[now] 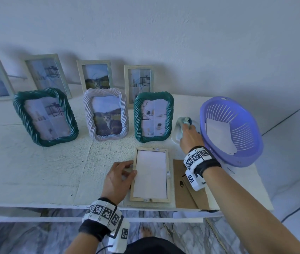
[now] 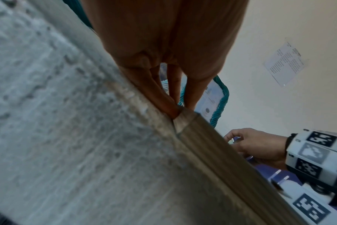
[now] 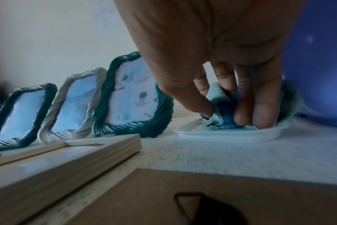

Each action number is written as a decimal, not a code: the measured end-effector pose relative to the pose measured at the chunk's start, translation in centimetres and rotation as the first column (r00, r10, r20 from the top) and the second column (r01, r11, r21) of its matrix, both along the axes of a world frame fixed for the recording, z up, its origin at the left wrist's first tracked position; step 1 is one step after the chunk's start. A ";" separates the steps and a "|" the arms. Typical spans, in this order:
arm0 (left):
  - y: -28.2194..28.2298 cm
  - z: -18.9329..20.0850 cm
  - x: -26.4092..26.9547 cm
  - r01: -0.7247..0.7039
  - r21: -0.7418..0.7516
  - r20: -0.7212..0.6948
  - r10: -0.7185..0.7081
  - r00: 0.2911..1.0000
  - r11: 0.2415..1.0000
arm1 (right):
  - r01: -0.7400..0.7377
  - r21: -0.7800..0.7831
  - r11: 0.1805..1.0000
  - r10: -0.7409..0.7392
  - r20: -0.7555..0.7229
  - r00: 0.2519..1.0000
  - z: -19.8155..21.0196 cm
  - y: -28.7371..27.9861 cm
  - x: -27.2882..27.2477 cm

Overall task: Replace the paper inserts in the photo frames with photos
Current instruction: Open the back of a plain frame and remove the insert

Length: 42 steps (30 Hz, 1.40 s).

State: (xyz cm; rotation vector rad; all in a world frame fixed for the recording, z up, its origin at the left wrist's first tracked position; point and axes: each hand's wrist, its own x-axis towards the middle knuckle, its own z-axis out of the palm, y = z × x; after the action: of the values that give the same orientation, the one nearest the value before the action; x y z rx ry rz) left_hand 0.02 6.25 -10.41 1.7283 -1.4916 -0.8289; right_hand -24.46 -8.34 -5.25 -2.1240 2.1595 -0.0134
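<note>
A pale wooden frame (image 1: 167,156) lies face down near the table's front edge, its back open, showing a white paper insert (image 1: 151,175). My left hand (image 1: 119,175) holds the frame's left rim with thumb and fingertips; the left wrist view shows those fingers (image 2: 164,103) on the frame's corner (image 2: 187,120). The brown backing board (image 1: 187,189) lies right of the frame. My right hand (image 1: 189,134) pinches a blue cloth (image 3: 225,115) in a shallow white dish (image 3: 221,135) beside the basket.
A purple basket (image 1: 237,158) holding white sheets (image 1: 218,132) sits at the right end. Two green twisted frames (image 1: 44,116), (image 1: 152,116) and a white twisted one (image 1: 107,114) stand mid-table. Several pale wooden frames lean on the wall (image 1: 94,74). The table edge (image 1: 54,208) runs in front.
</note>
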 end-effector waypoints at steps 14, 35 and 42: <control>-0.2 0.0 0.1 0.019 0.021 -0.005 -0.019 1.000 1.000 | -0.147 0.030 0.989 0.143 0.111 0.983 2.0 14.4 -3.1; 0.3 0.3 -0.1 -0.005 -0.012 -0.053 0.004 0.999 1.000 | -0.236 -0.193 0.952 0.280 0.242 0.929 -0.5 15.5 3.3; 0.4 0.0 -0.3 -0.010 -0.030 -0.092 0.007 0.996 0.999 | -0.336 0.216 0.917 0.323 0.097 0.942 -1.3 13.5 5.9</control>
State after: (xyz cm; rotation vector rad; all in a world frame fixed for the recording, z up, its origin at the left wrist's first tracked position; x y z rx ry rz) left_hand -0.30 6.69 -10.45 1.6511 -1.4281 -0.8649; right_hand -18.61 5.13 -6.57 -2.2834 1.6519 0.1908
